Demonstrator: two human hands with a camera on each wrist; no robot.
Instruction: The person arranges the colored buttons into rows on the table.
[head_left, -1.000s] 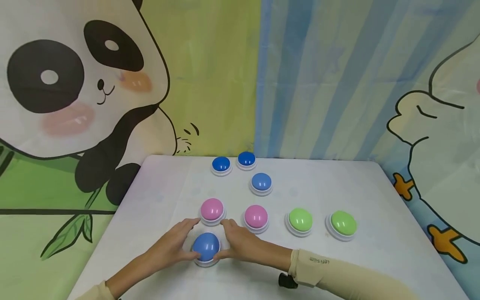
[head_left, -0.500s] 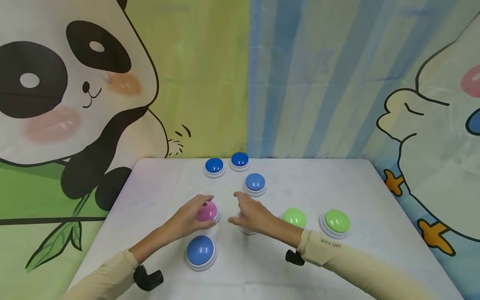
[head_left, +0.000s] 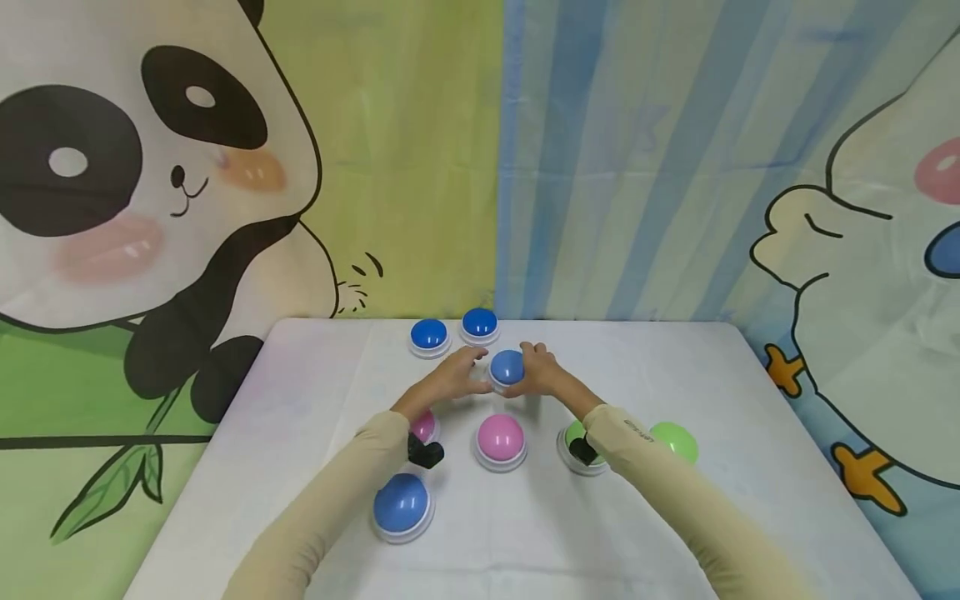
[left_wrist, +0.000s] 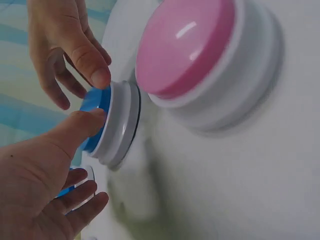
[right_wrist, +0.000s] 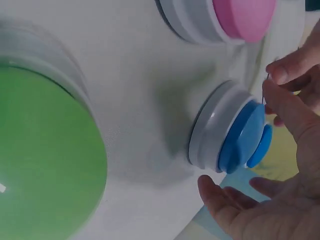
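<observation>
A blue-domed push button (head_left: 507, 367) with a white base sits on the white table (head_left: 637, 358), between my two hands. My left hand (head_left: 450, 377) is at its left side; in the left wrist view, the left thumb (left_wrist: 89, 125) lies against or just over the blue dome while the other fingers are spread loosely. From the right, my right hand (head_left: 542, 372) reaches around the same button. In the right wrist view its fingers (right_wrist: 220, 200) are parted and loosely bent beside the base. Whether the fingertips touch the button is unclear.
Two darker blue buttons, one left (head_left: 429, 334) and one right (head_left: 479, 322), stand at the back. A pink button (head_left: 500, 437) is in front; another pink button (head_left: 423, 427) and a green button (head_left: 576, 433) are partly covered. A blue button (head_left: 401, 504) stands nearest; another green button (head_left: 677, 442) is right.
Both hands have left the near blue button, passed over the pink buttons and moved forward to the middle blue button. The buttons appear to stay where they were.
</observation>
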